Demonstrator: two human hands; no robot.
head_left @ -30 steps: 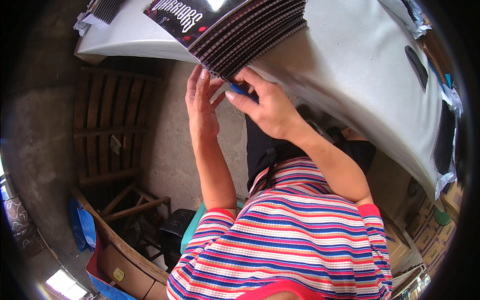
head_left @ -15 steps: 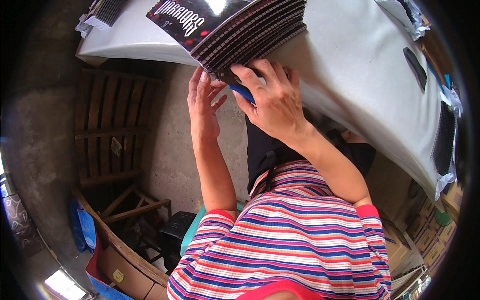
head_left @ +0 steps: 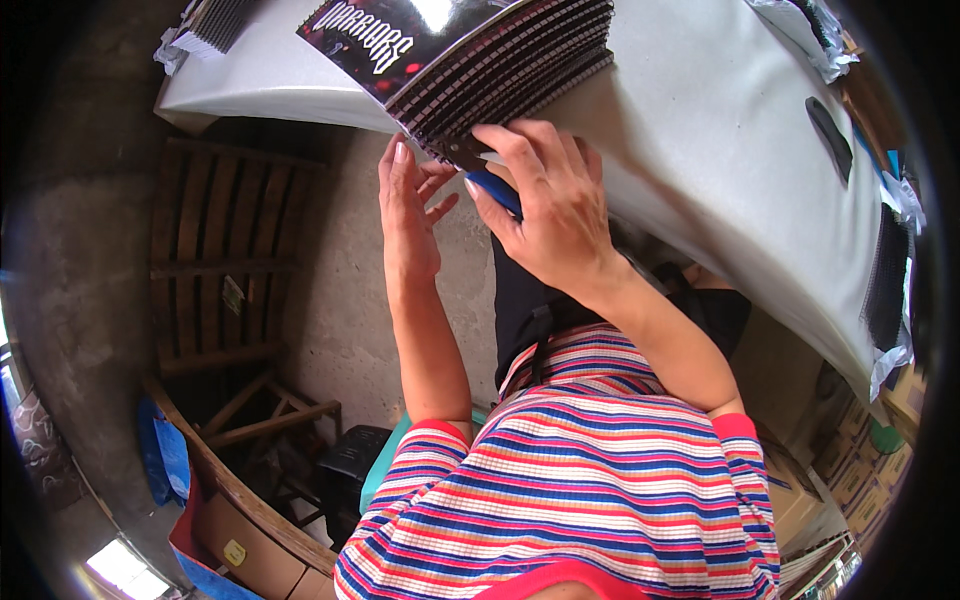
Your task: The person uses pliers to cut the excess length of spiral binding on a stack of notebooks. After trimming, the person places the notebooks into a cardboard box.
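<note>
A stack of black-covered wire-bound notebooks (head_left: 520,72) rests at the near edge of the white-covered table, its coil spines facing me. My right hand (head_left: 555,205) grips blue-handled pliers (head_left: 496,192). Their dark metal jaws are at the near left corner of the stack, by the end of the coils; whether they bite on wire is too small to tell. My left hand (head_left: 408,215) is raised beside that same corner, fingers apart and loosely bent. Its fingertips are at or just under the corner, and contact is unclear.
The white table cover (head_left: 690,110) runs off to the right, with a black strap-like piece (head_left: 830,138) on it. More bound stacks (head_left: 215,25) lie at the far left. A slatted wooden rack (head_left: 230,240) stands on the left, and cardboard boxes (head_left: 865,470) are piled at lower right.
My right hand and the pliers have shifted slightly right, showing more of the blue handle. The stack's near corner has moved a little right. My left hand has hardly moved.
</note>
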